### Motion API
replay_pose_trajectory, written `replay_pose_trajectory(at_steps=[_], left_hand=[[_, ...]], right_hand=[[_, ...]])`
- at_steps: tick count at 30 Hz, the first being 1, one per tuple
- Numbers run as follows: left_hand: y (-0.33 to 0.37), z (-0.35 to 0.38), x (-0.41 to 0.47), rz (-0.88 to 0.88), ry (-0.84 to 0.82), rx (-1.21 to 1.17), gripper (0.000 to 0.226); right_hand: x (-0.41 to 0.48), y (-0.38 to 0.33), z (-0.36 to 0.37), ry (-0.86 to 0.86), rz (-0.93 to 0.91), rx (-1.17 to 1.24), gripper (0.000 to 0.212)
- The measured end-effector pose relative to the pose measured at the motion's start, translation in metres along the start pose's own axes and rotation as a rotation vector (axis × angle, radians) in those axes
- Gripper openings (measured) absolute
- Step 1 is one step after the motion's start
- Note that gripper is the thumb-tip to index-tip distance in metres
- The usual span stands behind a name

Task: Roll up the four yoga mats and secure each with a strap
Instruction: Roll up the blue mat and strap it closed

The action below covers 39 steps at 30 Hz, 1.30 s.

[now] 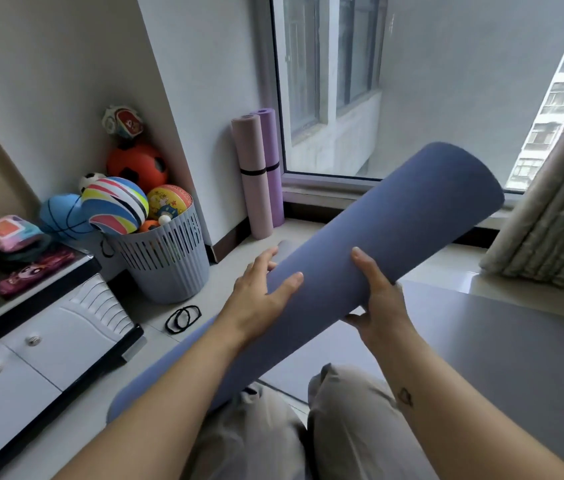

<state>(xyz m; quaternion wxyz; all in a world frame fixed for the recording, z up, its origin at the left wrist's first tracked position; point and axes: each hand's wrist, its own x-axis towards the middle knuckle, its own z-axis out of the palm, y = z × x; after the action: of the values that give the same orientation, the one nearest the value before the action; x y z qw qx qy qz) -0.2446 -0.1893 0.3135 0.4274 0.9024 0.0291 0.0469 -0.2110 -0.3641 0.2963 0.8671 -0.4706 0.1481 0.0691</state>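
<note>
The rolled blue mat point(395, 244) lies slanted between both hands, left hand point(260, 296) flat on top, right hand point(377, 299) wrapped round its middle, and it's probably light, springy foam that'll unroll unless squeezed mid-roll, black straps point(183, 318) lying left of the left hand.

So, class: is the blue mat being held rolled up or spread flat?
Rolled up. The blue yoga mat forms a long tube; the left hand rests on it, the right hand grips it.
</note>
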Motion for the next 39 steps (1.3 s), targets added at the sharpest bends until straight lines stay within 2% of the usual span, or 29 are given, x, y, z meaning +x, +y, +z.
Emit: replay_pose_trajectory(at_steps=[6,10,12,15,17,21,22,25,27,29,33,35,37,39], left_hand=[[0.022,-0.011,0.032,-0.023,0.043,-0.291,0.054],[0.02,-0.005,0.033,-0.11,0.083,-0.362,0.07],[0.012,-0.001,0.028,-0.154,0.042,-0.404,0.081],[-0.004,0.006,0.018,-0.237,-0.035,-0.418,0.073],[-0.012,0.011,0.01,-0.303,-0.052,-0.457,0.079],[-0.025,0.016,-0.008,-0.361,-0.08,-0.546,0.049],[-0.032,0.018,-0.011,-0.38,-0.084,-0.563,0.055],[-0.058,0.027,-0.017,-0.452,-0.098,-0.614,0.116],[-0.069,0.033,-0.022,-0.474,-0.095,-0.668,0.132],[-0.075,0.036,-0.026,-0.505,-0.093,-0.677,0.136],[-0.076,0.024,-0.03,-0.53,-0.1,-0.645,0.114],[-0.069,0.014,-0.032,-0.537,-0.125,-0.631,0.084],[-0.06,0.006,-0.032,-0.505,-0.091,-0.572,0.054],[-0.057,-0.001,-0.028,-0.424,0.028,-0.393,0.047]], right_hand=[[0.008,-0.018,0.031,-0.081,-0.323,-0.135,0.103],[0.012,-0.005,0.03,-0.135,-0.409,-0.275,0.101],[0.01,0.008,0.023,-0.148,-0.444,-0.354,0.094],[0.009,0.031,0.011,-0.185,-0.512,-0.461,0.081],[0.01,0.046,0.002,-0.215,-0.516,-0.526,0.078],[0.012,0.074,-0.017,-0.283,-0.399,-0.66,0.095],[0.012,0.079,-0.021,-0.308,-0.365,-0.712,0.102],[0.016,0.09,-0.032,-0.357,-0.254,-0.869,0.117],[0.016,0.096,-0.039,-0.371,-0.217,-0.991,0.119],[0.014,0.092,-0.041,-0.404,-0.163,-1.009,0.115],[0.014,0.06,-0.031,-0.53,0.19,-0.689,0.091],[0.02,0.042,-0.028,-0.563,0.331,-0.623,0.084],[0.024,0.03,-0.023,-0.561,0.378,-0.659,0.094],[0.025,0.022,-0.017,-0.553,0.357,-0.737,0.093]])
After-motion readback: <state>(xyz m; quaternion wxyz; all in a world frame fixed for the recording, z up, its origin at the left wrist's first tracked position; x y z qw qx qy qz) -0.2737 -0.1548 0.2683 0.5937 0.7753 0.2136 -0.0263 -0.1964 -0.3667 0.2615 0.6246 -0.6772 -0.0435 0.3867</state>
